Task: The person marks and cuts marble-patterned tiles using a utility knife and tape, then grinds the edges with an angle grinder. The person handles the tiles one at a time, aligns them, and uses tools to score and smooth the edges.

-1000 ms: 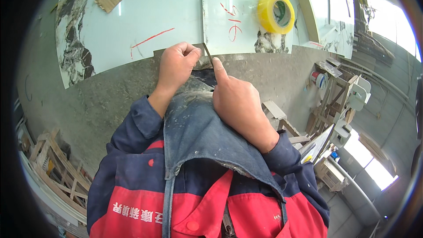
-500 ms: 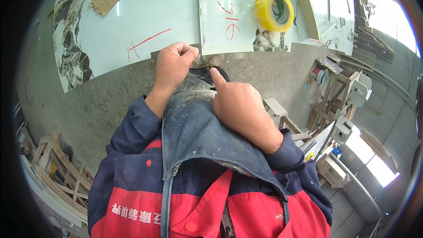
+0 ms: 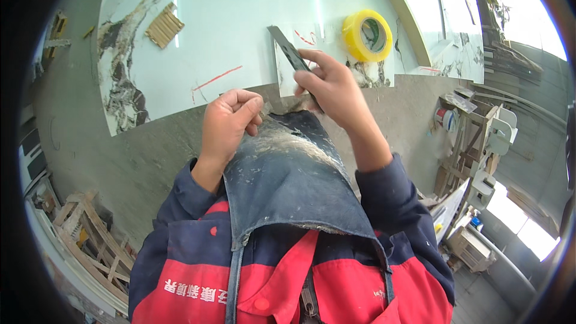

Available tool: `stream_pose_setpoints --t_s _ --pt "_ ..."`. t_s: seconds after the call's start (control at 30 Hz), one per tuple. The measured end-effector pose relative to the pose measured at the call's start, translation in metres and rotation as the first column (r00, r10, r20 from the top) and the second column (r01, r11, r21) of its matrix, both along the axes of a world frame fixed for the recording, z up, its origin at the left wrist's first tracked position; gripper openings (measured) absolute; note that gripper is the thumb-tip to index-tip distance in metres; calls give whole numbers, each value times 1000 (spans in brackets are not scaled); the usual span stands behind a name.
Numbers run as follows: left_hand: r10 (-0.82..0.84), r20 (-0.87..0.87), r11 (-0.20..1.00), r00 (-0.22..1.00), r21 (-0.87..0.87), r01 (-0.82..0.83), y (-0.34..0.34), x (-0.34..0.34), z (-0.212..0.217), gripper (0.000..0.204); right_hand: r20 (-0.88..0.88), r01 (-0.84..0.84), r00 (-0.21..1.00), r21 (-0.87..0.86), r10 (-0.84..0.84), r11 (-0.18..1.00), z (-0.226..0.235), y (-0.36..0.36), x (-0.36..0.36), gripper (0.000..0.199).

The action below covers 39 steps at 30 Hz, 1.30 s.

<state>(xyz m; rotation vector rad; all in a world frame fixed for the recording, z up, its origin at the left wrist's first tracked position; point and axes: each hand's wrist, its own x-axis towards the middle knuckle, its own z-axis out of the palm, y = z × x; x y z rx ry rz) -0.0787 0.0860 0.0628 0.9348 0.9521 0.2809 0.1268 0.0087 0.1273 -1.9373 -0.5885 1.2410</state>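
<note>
My right hand (image 3: 333,88) grips a thin dark flat blade (image 3: 289,50) and holds it up over the edge of a glossy white marble-patterned slab (image 3: 240,30). My left hand (image 3: 228,121) is closed in a loose fist just above the top of my dusty blue denim apron (image 3: 288,174), its thumb and fingers pinched together; whether anything is between them I cannot tell. A small white tile piece with red marks (image 3: 300,66) lies on the slab right behind the blade.
A yellow tape roll (image 3: 367,35) sits on the slab at the right. A small wooden slatted block (image 3: 164,26) lies at the slab's far left. Red pencil lines (image 3: 216,78) cross the slab. Wooden frames (image 3: 90,234) and stacked scraps (image 3: 474,138) stand on the grey floor.
My right hand has lifted off the apron and risen with the dark blade toward the slab. My left hand dropped slightly from the slab edge to the apron top.
</note>
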Motion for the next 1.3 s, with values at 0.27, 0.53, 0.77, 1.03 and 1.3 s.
stream_pose_setpoints --t_s 0.27,0.53,0.77,1.03,1.3 --pt "164 166 936 972 286 -206 0 -10 35 11 103 -311 947 52 304 949 -17 14 -16 54" --pt "-112 176 656 978 753 -60 -10 20 35 8 -413 74 908 317 67 946 3 -24 -24 38" --pt "-339 89 490 937 866 95 -18 68 48 15 -469 356 867 351 -166 866 -2 -64 3 20" --pt "-491 -76 156 868 972 174 -52 127 65 27 -158 442 890 534 -428 721 -2 -116 33 13" --pt "-622 40 524 782 764 378 -76 170 69 32 -254 547 829 550 -498 631 -8 -162 64 9"
